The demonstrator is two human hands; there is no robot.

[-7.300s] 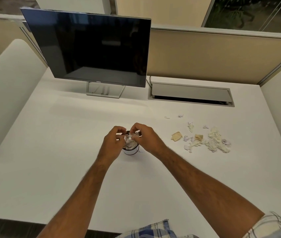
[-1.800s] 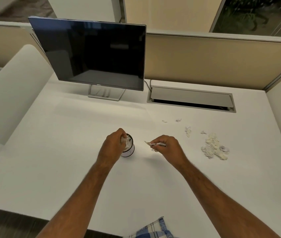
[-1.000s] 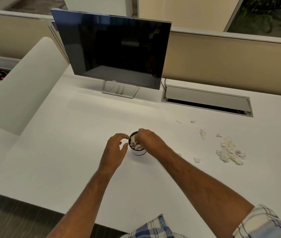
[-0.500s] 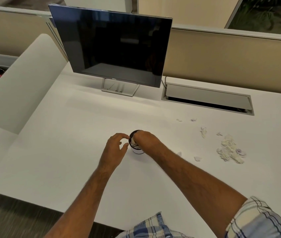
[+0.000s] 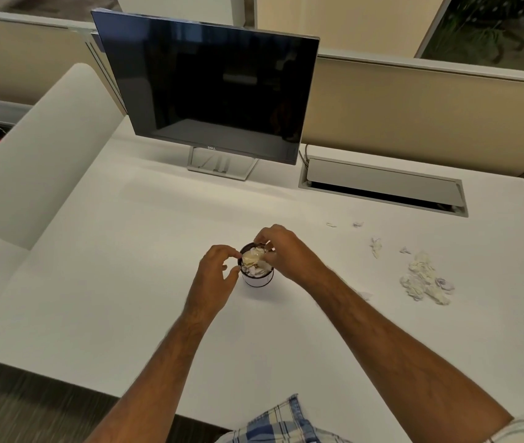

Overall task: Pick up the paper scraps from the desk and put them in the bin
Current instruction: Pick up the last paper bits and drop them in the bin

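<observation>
A small white bin (image 5: 258, 280) with a dark rim stands mid-desk, heaped with crumpled paper scraps (image 5: 254, 263). My right hand (image 5: 286, 252) hovers over its back right rim, fingers curled down, thumb and fingertips pinching the tan scrap on top. My left hand (image 5: 214, 278) sits just left of the bin, its fingers and thumb loosely curved toward the rim without gripping it. A pile of white scraps (image 5: 423, 279) lies on the desk to the right. Loose bits lie near it: one crumpled scrap (image 5: 375, 246), a tiny scrap (image 5: 405, 250), and another scrap (image 5: 364, 295) by my right forearm.
A dark monitor (image 5: 215, 91) on a stand is at the back. A grey cable hatch (image 5: 382, 187) is set into the white desk (image 5: 126, 266) at the back right. Two tiny scraps (image 5: 343, 224) lie in front of the hatch. Beige partitions enclose the desk.
My right hand carried scraps from the desk to the bin, pushed down into it, and has now lifted slightly, uncovering the heap. My left hand let go of the bin and stays beside it.
</observation>
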